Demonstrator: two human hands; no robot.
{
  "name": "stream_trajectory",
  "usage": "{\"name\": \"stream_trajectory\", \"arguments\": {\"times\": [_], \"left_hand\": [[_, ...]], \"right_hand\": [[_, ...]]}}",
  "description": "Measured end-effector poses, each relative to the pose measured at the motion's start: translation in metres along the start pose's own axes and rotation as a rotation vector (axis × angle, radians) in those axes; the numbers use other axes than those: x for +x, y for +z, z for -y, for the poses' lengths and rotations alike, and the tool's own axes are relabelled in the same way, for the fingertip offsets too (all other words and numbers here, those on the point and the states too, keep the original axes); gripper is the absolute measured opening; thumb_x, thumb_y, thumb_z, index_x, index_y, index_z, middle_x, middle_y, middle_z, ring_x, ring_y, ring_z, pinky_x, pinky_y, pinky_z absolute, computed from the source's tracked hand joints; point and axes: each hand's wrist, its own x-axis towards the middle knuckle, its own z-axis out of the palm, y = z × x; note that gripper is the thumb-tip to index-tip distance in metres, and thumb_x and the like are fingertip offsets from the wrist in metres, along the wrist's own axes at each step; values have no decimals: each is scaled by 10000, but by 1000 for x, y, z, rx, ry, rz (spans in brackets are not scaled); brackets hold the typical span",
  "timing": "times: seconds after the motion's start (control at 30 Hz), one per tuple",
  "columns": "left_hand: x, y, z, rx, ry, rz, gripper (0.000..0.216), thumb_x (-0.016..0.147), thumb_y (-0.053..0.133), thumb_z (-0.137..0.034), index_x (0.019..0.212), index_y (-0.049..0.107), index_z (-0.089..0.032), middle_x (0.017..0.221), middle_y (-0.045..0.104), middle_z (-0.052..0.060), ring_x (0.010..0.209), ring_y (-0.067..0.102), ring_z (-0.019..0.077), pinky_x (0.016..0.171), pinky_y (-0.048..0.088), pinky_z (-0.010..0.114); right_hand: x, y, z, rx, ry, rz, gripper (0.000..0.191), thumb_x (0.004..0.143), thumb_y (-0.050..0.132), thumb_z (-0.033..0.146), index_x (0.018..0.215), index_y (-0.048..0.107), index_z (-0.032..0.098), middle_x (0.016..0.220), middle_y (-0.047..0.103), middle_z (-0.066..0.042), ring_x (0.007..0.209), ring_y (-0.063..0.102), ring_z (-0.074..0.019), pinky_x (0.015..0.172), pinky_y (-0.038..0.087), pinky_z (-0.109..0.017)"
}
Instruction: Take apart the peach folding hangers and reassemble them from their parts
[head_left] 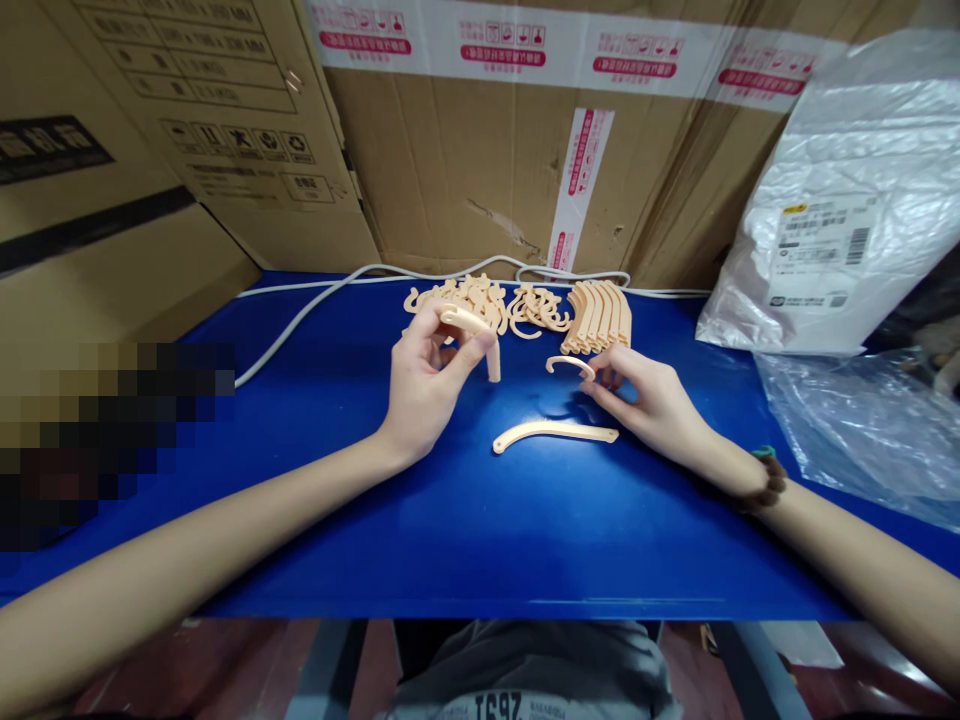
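My left hand [429,385] is raised over the blue table [480,530] and pinches a peach plastic hanger arm [480,335] that bends down at its right end. My right hand [645,400] rests near the table and pinches a small curved peach hook [570,365] by its tip. A second long peach arm [555,433] lies flat on the table between my hands. Behind them sit a heap of loose hooks [487,300] and a neat row of stacked arms [598,315].
Cardboard boxes [487,140] wall off the back and left. A white cable [315,305] runs along the table's far edge. A silvery plastic bag [840,200] and clear plastic wrap [862,430] fill the right side. A pixelated patch covers the left edge.
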Motion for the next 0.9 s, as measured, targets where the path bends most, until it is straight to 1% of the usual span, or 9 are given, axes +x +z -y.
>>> {"name": "stream_trajectory", "arguments": {"times": [0.13, 0.23, 0.33, 0.4, 0.47, 0.57, 0.77, 0.83, 0.9], "left_hand": [[0, -2, 2, 53, 57, -22, 158, 959, 564, -363, 923, 588, -211, 869, 615, 9, 789, 589, 137, 739, 494, 277], [0, -4, 3, 89, 97, 43, 181, 1012, 429, -318, 931, 553, -213, 807, 564, 0, 738, 556, 136, 750, 477, 294], [-1, -5, 1, 307, 247, 264, 234, 1017, 341, -262, 872, 513, -200, 801, 537, 20, 741, 537, 154, 706, 449, 298], [-4, -4, -1, 542, 400, 461, 244, 1007, 332, -249, 898, 542, -186, 790, 558, 31, 745, 546, 168, 658, 421, 294], [-8, -2, -4, 708, 482, 614, 260, 1000, 342, -256, 894, 565, -176, 771, 593, 27, 723, 561, 162, 601, 385, 280], [-13, 3, -7, 772, 423, 712, 292, 992, 347, -282, 799, 543, -185, 703, 605, -3, 634, 560, 135, 519, 317, 266], [-9, 3, -4, 768, 233, 762, 277, 969, 380, -319, 784, 538, -187, 612, 584, -32, 511, 514, 115, 490, 261, 245], [-8, 2, -2, 761, 218, 769, 263, 968, 396, -325, 837, 575, -183, 640, 619, -27, 532, 546, 119, 495, 275, 238], [-9, 1, -1, 751, 274, 776, 264, 973, 403, -323, 920, 618, -178, 717, 671, -4, 612, 609, 136, 511, 309, 236]], "right_hand": [[0, -1, 0, 8, 8, 9, 95, 931, 581, 292, 908, 602, 202, 829, 645, -27, 706, 574, -145, 644, 449, -278], [1, -3, 5, 68, 45, 10, 111, 917, 607, 308, 888, 615, 201, 818, 661, -26, 702, 591, -149, 652, 459, -288], [1, -3, 13, 305, 181, 26, 157, 903, 632, 359, 891, 617, 203, 827, 689, -29, 732, 641, -164, 690, 503, -308], [2, -2, 18, 516, 303, 38, 197, 876, 665, 390, 892, 606, 203, 828, 699, -26, 724, 657, -162, 697, 532, -315], [2, 0, 20, 684, 402, 51, 236, 835, 710, 402, 879, 592, 202, 805, 701, -19, 689, 651, -148, 690, 551, -313], [3, 3, 19, 820, 498, 69, 271, 786, 758, 382, 856, 565, 206, 819, 717, -24, 704, 666, -146, 711, 571, -320], [4, 8, 11, 905, 565, 69, 315, 754, 781, 338, 872, 517, 215, 836, 722, -13, 738, 678, -142, 668, 567, -283], [4, 8, 10, 911, 566, 88, 307, 761, 775, 337, 882, 523, 211, 820, 707, -2, 710, 656, -123, 640, 553, -258], [5, 8, 10, 909, 559, 110, 300, 766, 770, 332, 887, 525, 209, 812, 690, 8, 691, 636, -111, 632, 545, -251]]}}
